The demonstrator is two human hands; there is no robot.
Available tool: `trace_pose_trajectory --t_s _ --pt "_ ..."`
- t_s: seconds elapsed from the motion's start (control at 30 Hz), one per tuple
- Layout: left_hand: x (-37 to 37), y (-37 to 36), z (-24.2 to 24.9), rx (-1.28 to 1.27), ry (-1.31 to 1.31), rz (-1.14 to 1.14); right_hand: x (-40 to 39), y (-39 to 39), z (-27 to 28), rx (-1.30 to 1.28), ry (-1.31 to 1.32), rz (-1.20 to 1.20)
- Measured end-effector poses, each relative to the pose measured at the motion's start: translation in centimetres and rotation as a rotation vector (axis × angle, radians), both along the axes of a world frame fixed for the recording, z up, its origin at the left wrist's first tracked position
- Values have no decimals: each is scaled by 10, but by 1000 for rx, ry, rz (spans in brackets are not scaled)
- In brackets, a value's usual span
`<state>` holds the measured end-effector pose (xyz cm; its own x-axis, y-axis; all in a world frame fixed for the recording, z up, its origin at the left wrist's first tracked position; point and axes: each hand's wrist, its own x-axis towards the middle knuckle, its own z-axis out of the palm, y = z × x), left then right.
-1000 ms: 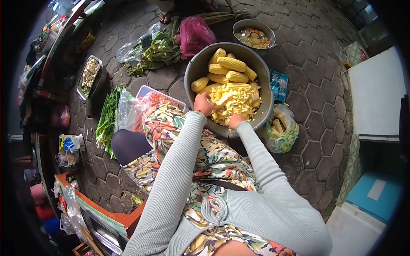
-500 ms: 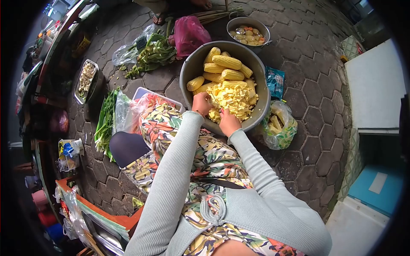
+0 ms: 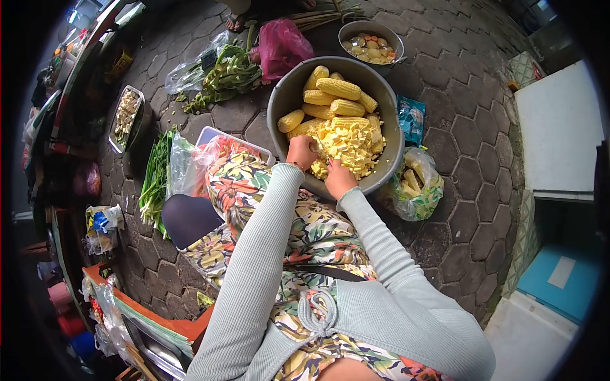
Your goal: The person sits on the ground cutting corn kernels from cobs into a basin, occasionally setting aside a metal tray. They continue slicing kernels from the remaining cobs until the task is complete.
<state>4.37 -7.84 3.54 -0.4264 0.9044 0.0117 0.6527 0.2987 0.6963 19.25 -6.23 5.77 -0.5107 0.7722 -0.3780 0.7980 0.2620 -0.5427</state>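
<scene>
A large grey basin point(image 3: 274, 114) holds whole peeled corn cobs point(image 3: 343, 89) at its far side and a heap of cut corn kernels point(image 3: 348, 146) nearer to me. My left hand point(image 3: 301, 152) is closed at the basin's near left, its fingers curled around what appears to be a corn cob, mostly hidden by the hand. To its right, low over the kernels, my right hand point(image 3: 341, 180) is closed on what looks like a small knife; only a bit of red shows at the fingers and the blade is hidden.
Beyond the basin stands a pot point(image 3: 397, 44) of peeled vegetables in water. A plastic bag point(image 3: 419, 190) and a blue packet point(image 3: 411, 119) lie at right. Leafy greens point(image 3: 229, 76), a pink bag point(image 3: 283, 47), spring onions point(image 3: 155, 184) and a tray point(image 3: 127, 120) lie at left. Someone's feet point(image 3: 235, 22) show at the top.
Both hands stay low at the basin's near side, with only slight shifts. The view has tilted a little; the basin and its contents look otherwise the same.
</scene>
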Motion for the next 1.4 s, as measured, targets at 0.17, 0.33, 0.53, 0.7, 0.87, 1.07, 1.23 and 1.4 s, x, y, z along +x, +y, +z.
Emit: trace_pose_trajectory --t_s 0.17,0.33,0.53,0.7,0.87,1.07,1.23,1.4 --pt "3 2 4 3 32 -11 -5 5 6 -40 -58 29" --pt "9 3 3 64 16 -45 0 5 14 -104 -190 22" --pt "13 2 7 5 12 33 3 16 -64 -80 -221 131" --pt "7 -2 2 -58 75 16 13 7 -13 -118 -120 -41" --pt "3 -3 2 -71 50 5 3 -3 14 -34 -19 -11" --pt "3 -2 2 -84 28 26 5 -6 -2 -3 7 -4" --pt "6 -2 -1 -64 60 47 8 -12 7 8 -25 -2" --pt "5 -2 4 -94 -18 3 5 -12 9 17 -80 -10"
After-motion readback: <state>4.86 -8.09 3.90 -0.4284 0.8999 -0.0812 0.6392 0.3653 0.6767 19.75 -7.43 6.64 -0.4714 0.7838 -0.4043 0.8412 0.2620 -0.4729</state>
